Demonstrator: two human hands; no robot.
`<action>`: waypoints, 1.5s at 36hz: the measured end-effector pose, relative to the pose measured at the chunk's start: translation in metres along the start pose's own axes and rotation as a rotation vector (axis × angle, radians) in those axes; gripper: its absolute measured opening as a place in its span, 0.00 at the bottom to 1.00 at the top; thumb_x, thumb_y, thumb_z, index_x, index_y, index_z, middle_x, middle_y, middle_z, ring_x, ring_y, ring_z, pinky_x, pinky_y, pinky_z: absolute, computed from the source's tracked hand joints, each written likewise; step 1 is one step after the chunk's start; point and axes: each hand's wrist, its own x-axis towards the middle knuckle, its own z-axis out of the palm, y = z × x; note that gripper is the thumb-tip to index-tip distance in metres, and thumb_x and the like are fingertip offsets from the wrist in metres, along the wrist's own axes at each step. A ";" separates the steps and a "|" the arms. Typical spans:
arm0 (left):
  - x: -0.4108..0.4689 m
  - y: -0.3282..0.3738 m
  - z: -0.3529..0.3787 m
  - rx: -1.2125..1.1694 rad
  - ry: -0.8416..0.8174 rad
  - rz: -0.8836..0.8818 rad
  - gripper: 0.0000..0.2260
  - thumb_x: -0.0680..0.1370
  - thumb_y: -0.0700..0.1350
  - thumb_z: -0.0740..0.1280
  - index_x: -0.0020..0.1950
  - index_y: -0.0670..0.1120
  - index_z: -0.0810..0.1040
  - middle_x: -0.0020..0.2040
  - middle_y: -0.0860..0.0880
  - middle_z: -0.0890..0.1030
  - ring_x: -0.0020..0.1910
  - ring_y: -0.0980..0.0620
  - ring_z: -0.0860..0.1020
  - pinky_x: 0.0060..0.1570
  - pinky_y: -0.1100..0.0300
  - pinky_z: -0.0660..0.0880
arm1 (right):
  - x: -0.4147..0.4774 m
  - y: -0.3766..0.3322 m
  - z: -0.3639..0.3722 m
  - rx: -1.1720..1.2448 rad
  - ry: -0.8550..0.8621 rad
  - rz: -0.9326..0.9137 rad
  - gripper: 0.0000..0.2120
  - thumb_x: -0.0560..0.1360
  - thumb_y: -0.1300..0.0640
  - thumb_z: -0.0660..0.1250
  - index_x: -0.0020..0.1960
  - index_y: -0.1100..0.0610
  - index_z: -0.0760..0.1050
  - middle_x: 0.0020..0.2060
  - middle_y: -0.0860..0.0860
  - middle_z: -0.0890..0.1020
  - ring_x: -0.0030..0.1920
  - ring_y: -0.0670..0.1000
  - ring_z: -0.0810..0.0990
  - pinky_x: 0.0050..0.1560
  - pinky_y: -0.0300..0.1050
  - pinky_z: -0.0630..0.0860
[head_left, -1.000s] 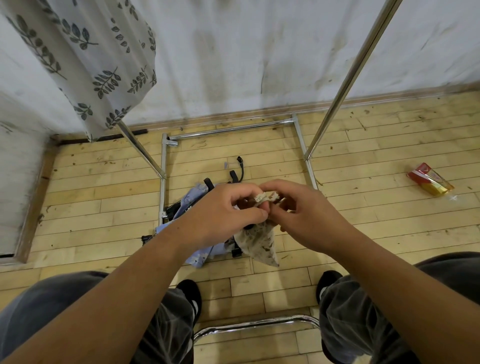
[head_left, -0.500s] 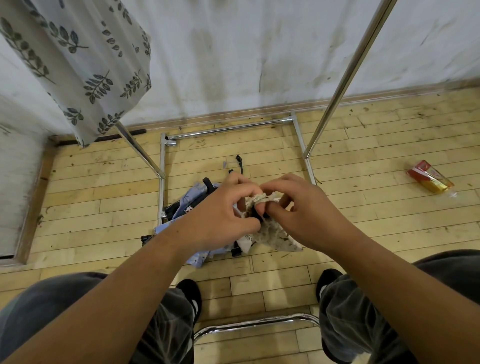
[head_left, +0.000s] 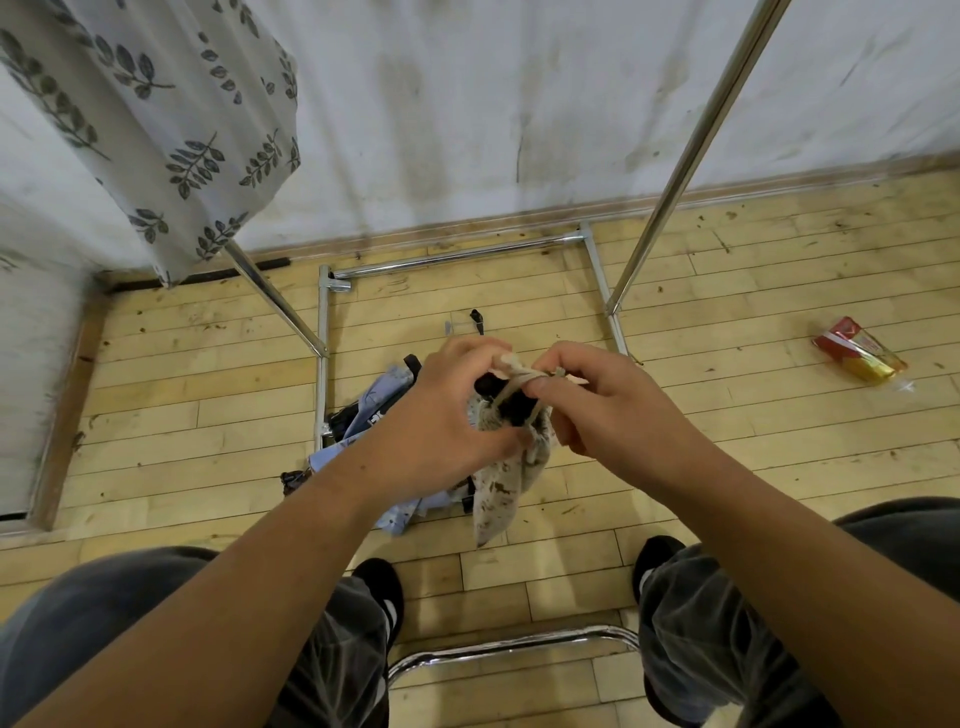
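Step judged: drawing shut a small drawstring pouch, held in mid-air between the knees, above the clothes pile on the plank floor. Left hand gripped the gathered mouth; right hand pinched the pale cord, fingers curled. Cloth was limp, speckled beige, hanging to a point, with something dark at the mouth; next move likely needs a steady cord pull against a firm neck hold.

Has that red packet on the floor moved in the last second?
No. The red packet lies on the same floorboards, equally far right of the rack foot as before.
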 end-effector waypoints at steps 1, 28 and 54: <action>-0.001 0.000 0.001 -0.007 -0.003 -0.002 0.27 0.75 0.53 0.77 0.68 0.62 0.69 0.70 0.64 0.67 0.72 0.59 0.67 0.68 0.61 0.67 | 0.000 -0.002 0.000 0.031 -0.003 0.002 0.08 0.82 0.58 0.65 0.46 0.60 0.77 0.28 0.47 0.74 0.28 0.46 0.70 0.30 0.38 0.67; 0.001 0.004 0.012 -0.038 0.004 0.047 0.16 0.78 0.44 0.72 0.60 0.60 0.75 0.54 0.61 0.79 0.55 0.60 0.79 0.52 0.66 0.77 | 0.001 -0.014 0.000 0.254 -0.210 0.156 0.12 0.84 0.54 0.64 0.53 0.59 0.83 0.35 0.51 0.81 0.26 0.49 0.68 0.28 0.42 0.66; 0.007 -0.001 0.013 -0.087 0.002 -0.053 0.10 0.74 0.53 0.67 0.50 0.69 0.73 0.47 0.63 0.80 0.50 0.60 0.80 0.51 0.62 0.75 | -0.007 -0.021 0.007 0.353 -0.285 0.083 0.15 0.86 0.52 0.59 0.51 0.65 0.73 0.25 0.49 0.70 0.25 0.48 0.60 0.32 0.49 0.59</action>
